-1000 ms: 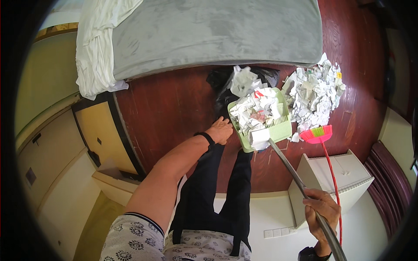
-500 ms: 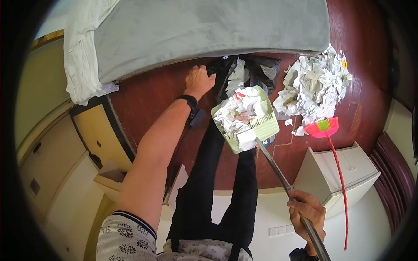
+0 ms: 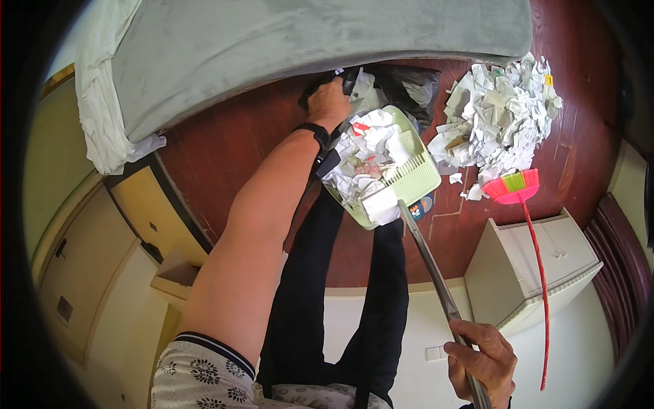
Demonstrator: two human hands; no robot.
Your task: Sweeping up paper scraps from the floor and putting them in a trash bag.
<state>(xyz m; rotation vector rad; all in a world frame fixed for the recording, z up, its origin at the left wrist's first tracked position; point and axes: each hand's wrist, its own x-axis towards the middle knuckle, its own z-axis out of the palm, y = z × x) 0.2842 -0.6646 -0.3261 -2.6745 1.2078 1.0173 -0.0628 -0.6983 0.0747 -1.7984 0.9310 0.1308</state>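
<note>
My left hand (image 3: 330,103) grips the edge of a black plastic bag (image 3: 413,88), which lies on the floor by the grey bed; its fingertips are partly hidden by the bag's folds. White paper scraps show in the bag's mouth. My right hand (image 3: 482,358) is wrapped round the long metal handle of a light green dustpan (image 3: 424,178). Torn paper (image 3: 364,160) heaps up in the dustpan, with a red bit among it. The pan is close to the bag's near side, just right of my left wrist.
A large heap of torn paper (image 3: 501,119) lies on the red-brown floor to the right. A pink broom (image 3: 512,186) with a red stick rests against its near edge. Nearer on the right stands a white cabinet (image 3: 545,255). The grey bed (image 3: 320,34) spans the far side.
My left hand has moved right and farther away and has taken hold of the black bag's edge. The dustpan has shifted slightly away from me and left, still full of paper.
</note>
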